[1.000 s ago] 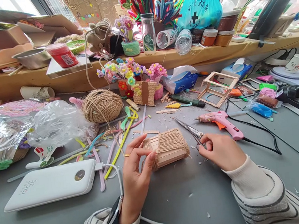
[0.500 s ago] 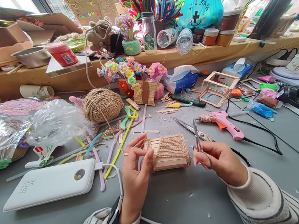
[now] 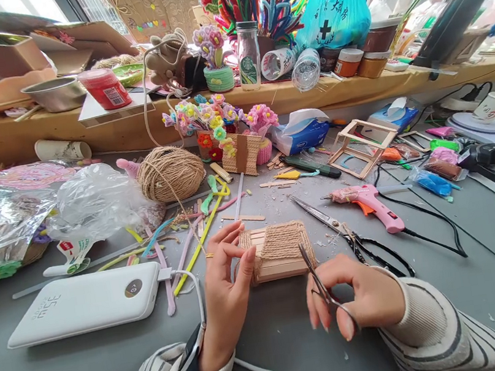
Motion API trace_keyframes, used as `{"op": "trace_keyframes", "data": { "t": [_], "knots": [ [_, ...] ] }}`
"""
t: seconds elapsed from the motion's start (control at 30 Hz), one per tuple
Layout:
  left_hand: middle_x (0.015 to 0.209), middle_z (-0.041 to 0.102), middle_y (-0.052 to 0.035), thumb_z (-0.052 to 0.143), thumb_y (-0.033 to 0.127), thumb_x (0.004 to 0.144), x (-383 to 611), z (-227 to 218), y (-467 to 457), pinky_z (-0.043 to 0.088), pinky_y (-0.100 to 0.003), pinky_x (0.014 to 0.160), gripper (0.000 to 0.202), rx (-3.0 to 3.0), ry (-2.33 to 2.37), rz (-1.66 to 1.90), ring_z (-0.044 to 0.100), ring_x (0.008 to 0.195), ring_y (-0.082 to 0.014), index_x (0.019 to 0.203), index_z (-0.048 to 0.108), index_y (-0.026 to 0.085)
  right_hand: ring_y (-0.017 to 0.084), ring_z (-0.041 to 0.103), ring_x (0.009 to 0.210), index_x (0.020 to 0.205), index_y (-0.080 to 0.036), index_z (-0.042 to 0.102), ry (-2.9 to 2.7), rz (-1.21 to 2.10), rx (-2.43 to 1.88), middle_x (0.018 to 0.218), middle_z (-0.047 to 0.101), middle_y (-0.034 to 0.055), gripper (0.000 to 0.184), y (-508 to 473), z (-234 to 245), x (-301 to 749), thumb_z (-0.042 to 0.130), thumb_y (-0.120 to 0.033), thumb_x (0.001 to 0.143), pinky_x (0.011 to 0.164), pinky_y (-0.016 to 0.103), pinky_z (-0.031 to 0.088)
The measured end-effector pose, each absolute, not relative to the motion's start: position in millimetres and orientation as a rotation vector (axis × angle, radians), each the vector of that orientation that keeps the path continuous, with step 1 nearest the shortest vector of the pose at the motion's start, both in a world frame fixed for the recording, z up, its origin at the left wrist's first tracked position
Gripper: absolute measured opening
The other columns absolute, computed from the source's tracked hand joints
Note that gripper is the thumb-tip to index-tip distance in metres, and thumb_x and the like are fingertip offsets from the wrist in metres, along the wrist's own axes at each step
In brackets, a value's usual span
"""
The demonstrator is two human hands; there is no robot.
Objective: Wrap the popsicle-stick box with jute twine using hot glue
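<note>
A small box of wooden craft sticks [image 3: 283,267], partly wrapped in jute twine [image 3: 285,240], sits on the grey table between my hands. My left hand [image 3: 227,281] is closed on its left end, thumb and fingers at the twine-wound edge. A strand of twine runs from the jute ball [image 3: 171,173] down to these fingers. In my right hand [image 3: 354,293] is a small pair of scissors [image 3: 320,283], fingers in the loops. The blades point up and left, tips close to the box's right end; whether they touch it I cannot tell.
Larger black-handled scissors [image 3: 353,241] and a pink glue gun [image 3: 366,202] with its cord lie to the right. A white power bank [image 3: 83,304] is at left, its cable passing my left wrist. Pipe cleaners [image 3: 203,235], plastic-wrapped items and a stick frame [image 3: 362,143] lie behind.
My right hand has moved left and toward me, and the small scissors have turned from upright to tilted up-left beside the box. My left hand and the box stay nearly in place.
</note>
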State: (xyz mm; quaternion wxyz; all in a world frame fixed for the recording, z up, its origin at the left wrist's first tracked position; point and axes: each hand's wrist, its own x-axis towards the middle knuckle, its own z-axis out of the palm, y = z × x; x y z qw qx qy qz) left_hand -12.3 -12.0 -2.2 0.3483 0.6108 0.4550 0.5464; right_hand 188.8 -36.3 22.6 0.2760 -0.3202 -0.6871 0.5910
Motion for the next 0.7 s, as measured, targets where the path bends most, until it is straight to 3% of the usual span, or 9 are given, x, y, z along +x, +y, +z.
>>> {"op": "trace_keyframes", "data": {
  "t": [0.1,0.2,0.33,0.5,0.7],
  "knots": [
    [0.116,0.049,-0.0055,0.054,0.025,0.082,-11.8,-1.6,-12.8,0.036,-0.039,0.097,0.015,1.626,1.186,1.404,0.047,0.115,-0.0204,0.068,0.05,0.019,0.015,0.058,0.068,0.059,-0.012,0.062,-1.814,1.43,-0.927,0.074,0.066,0.0108,0.056,-33.6,22.9,187.6,0.053,-0.066,0.068,0.059,0.025,0.043],
    [0.116,0.05,-0.0055,0.054,0.024,0.081,-11.4,-1.3,-13.7,0.035,-0.04,0.098,0.014,1.653,1.178,1.396,0.047,0.115,-0.0207,0.068,0.051,0.019,0.013,0.055,0.065,0.057,-0.012,0.062,-1.818,1.413,-0.923,0.072,0.064,0.0099,0.059,-32.9,21.7,185.8,0.051,-0.068,0.067,0.054,0.023,0.04],
    [0.115,0.05,-0.0062,0.054,0.024,0.081,-11.0,-1.5,-14.4,0.036,-0.041,0.098,0.014,1.666,1.17,1.407,0.046,0.116,-0.021,0.069,0.051,0.019,0.007,0.043,0.049,0.06,-0.011,0.061,-1.834,1.648,-0.824,0.062,0.058,0.0046,0.064,-37.5,13.9,175.7,0.052,-0.074,0.059,0.043,0.02,0.03],
    [0.116,0.05,-0.0074,0.053,0.024,0.082,-11.3,-2.3,-14.3,0.036,-0.041,0.099,0.014,1.668,1.169,1.413,0.045,0.117,-0.0215,0.069,0.051,0.019,0.006,0.04,0.045,0.071,-0.01,0.058,-1.684,1.986,-0.617,0.062,0.057,0.0036,0.071,-44.6,1.4,157.6,0.039,-0.078,0.064,0.044,0.02,0.034],
    [0.118,0.05,-0.0073,0.052,0.023,0.082,-11.0,-3.2,-14.0,0.036,-0.042,0.099,0.013,1.662,1.151,1.416,0.048,0.116,-0.0215,0.07,0.05,0.019,0.004,0.037,0.041,0.073,-0.01,0.054,-1.545,2.058,-0.61,0.061,0.056,0.0037,0.072,-46.1,-5.4,147.2,0.035,-0.079,0.066,0.041,0.02,0.032]
  ]
}}
